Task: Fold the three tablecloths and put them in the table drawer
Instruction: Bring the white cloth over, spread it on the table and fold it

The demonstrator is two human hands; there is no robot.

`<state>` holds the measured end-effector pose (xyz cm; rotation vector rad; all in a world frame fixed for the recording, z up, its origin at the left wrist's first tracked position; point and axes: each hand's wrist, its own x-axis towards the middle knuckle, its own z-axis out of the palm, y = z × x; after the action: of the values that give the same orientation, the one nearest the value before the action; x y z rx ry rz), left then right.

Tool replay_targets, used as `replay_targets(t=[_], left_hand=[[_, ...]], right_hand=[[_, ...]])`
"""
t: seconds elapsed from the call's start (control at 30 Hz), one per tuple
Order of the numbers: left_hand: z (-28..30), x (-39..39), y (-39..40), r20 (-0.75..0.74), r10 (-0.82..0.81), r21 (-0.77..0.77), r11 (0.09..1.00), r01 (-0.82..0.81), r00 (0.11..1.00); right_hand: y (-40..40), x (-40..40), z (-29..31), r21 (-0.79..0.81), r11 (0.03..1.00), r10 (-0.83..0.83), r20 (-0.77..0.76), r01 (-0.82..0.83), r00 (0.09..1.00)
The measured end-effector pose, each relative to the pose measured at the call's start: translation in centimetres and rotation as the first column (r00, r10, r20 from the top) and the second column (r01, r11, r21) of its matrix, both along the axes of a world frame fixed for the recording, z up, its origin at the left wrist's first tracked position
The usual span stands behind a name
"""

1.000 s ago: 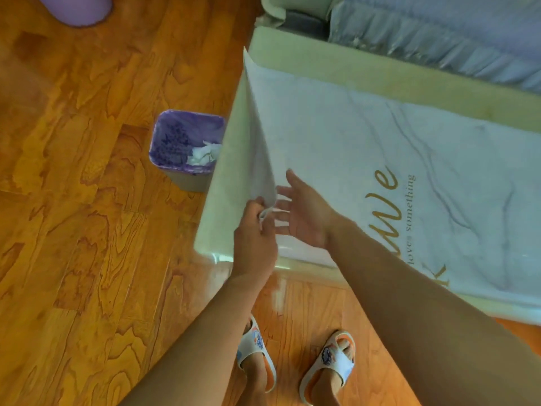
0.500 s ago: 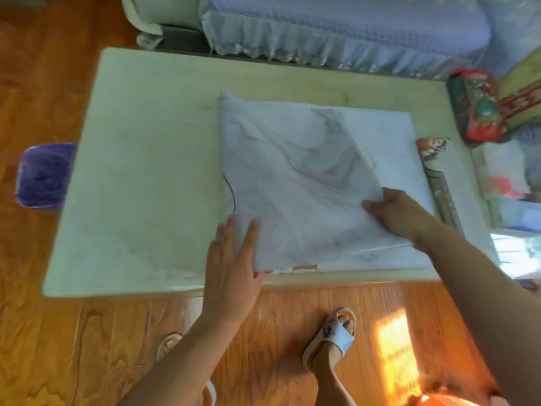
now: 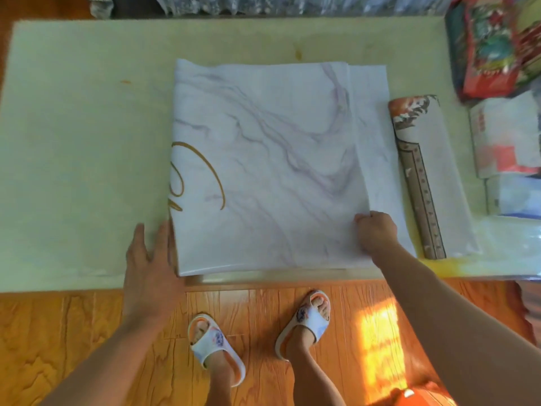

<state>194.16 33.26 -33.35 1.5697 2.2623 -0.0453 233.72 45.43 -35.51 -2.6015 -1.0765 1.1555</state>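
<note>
Head view: folded marble-patterned tablecloth (image 3: 263,159), gold lettering.

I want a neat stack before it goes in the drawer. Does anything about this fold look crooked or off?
Yes. The top layer of the marble-print tablecloth sits askew: its right edge slants and leaves a white strip of the lower layer uncovered. The right hand pinches that near corner; the left hand lies flat at the left edge. Small orange stains mark the table.

- A marble-print tablecloth (image 3: 263,159), folded over, lies on the pale tabletop (image 3: 82,142).
- The left hand (image 3: 149,259) lies flat at its near left corner.
- The right hand (image 3: 376,232) pinches its near right edge.
- A rolled patterned tablecloth (image 3: 424,171) lies just right of it.
</note>
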Motion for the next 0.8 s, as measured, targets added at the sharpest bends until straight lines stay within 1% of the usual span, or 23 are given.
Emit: replay_targets(t=[0.03, 0.07, 0.13, 0.23, 0.3, 0.33, 0.4, 0.47, 0.5, 0.53, 0.6, 0.67, 0.73, 0.8], left_hand=[[0.1, 0.0, -0.1, 0.081, 0.095, -0.019, 0.995, -0.094, 0.992], [-0.1, 0.3, -0.4, 0.146, 0.135, -0.026, 0.991, -0.132, 0.980], [-0.7, 1.2, -1.2, 0.203, 0.121, -0.020, 0.993, -0.119, 0.972], [-1.3, 1.8, -1.0, 0.171, 0.077, 0.003, 0.997, -0.079, 0.982], [-0.5, 1.1, -0.5, 0.144, 0.009, -0.035, 0.999, -0.004, 0.990], [0.1, 0.5, -0.3, 0.145, -0.025, -0.024, 0.999, 0.028, 0.989], [1.8, -0.4, -0.5, 0.139, -0.079, 0.071, 0.995, 0.069, 0.987], [3.2, -0.9, -0.9, 0.102, -0.135, 0.164, 0.980, 0.117, 0.986], [3.5, -1.0, -1.0, 0.074, -0.152, 0.179, 0.974, 0.137, 0.986], [3.5, -1.1, -1.1, 0.045, -0.152, 0.174, 0.974, 0.142, 0.987], [3.0, -0.9, -1.3, 0.021, -0.096, 0.110, 0.990, 0.093, 0.995], [1.8, -0.3, -0.8, 0.034, -0.029, 0.015, 0.999, 0.028, 0.999], [0.8, 0.8, -0.1, 0.043, -0.021, -0.074, 0.997, 0.024, 0.999], [-0.1, 1.8, 0.0, 0.095, -0.007, -0.077, 0.997, 0.014, 0.995]], right_hand=[[0.4, 0.6, 0.4, -0.003, 1.000, 0.012, 0.057, -0.012, 0.998], [0.7, 1.3, 0.5, -0.003, 1.000, 0.027, 0.104, -0.027, 0.994], [1.1, 2.3, 0.2, -0.020, 0.998, 0.062, 0.161, -0.060, 0.985], [0.7, 2.9, -0.4, -0.013, 0.996, 0.091, 0.176, -0.090, 0.980], [0.3, 2.6, -0.7, 0.006, 0.995, 0.100, 0.192, -0.103, 0.976], [-0.1, 2.3, -0.7, 0.013, 0.994, 0.106, 0.201, -0.111, 0.974], [-1.1, 1.5, -0.7, 0.047, 0.990, 0.121, 0.209, -0.134, 0.970], [-2.3, 1.0, -0.9, 0.084, 0.992, 0.076, 0.185, -0.093, 0.980], [-2.7, 0.8, -1.0, 0.099, 0.993, 0.047, 0.169, -0.065, 0.984], [-2.9, 0.6, -0.9, 0.108, 0.993, 0.026, 0.151, -0.043, 0.988], [-2.7, 0.6, -0.7, 0.125, 0.992, 0.003, 0.133, -0.020, 0.991], [-1.8, 1.3, -0.3, 0.090, 0.994, 0.036, 0.226, -0.058, 0.974], [-0.9, 1.9, -0.1, 0.015, 0.998, 0.060, 0.332, -0.069, 0.941], [-0.3, 2.3, -0.1, -0.043, 0.998, 0.058, 0.353, -0.046, 0.934]])
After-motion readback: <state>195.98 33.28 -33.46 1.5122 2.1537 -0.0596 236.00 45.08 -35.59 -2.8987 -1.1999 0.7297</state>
